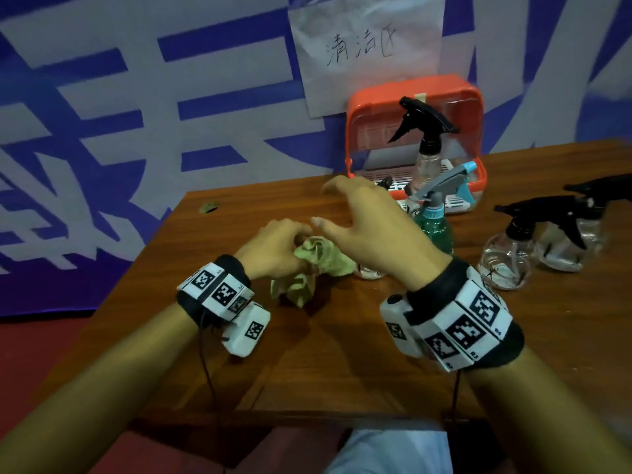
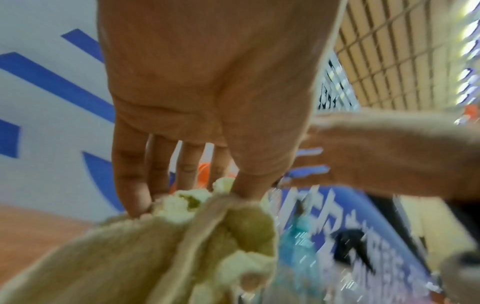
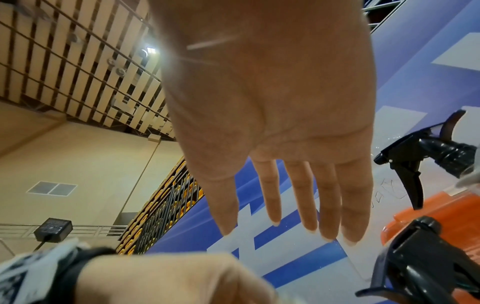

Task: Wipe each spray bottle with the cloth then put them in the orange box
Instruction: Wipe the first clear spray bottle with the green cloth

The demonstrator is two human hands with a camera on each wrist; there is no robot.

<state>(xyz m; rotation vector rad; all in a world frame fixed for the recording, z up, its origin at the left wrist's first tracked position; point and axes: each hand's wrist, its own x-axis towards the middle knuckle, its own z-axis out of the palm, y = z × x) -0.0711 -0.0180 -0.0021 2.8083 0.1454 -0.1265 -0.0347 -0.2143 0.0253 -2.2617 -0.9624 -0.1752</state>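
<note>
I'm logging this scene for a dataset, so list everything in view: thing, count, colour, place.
box: 1, orange, lid up, far side of table
clear bottle: 1, black trigger, upright in box
green bottle: 1, grey-blue trigger, in front of box
clear bottles: at least 3, black triggers, right side of table
cloth: 1, yellow-green, bunched, table centre
table: 1, brown wood
paper sign: 1, white, handwritten, on wall
banner: blue and white, behind table
left hand: grips cloth
right hand: open, above table, holds nothing

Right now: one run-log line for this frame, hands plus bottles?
left hand grips green cloth | right hand open, empty, above table | clear bottle upright in orange box | teal bottle, others outside
</note>
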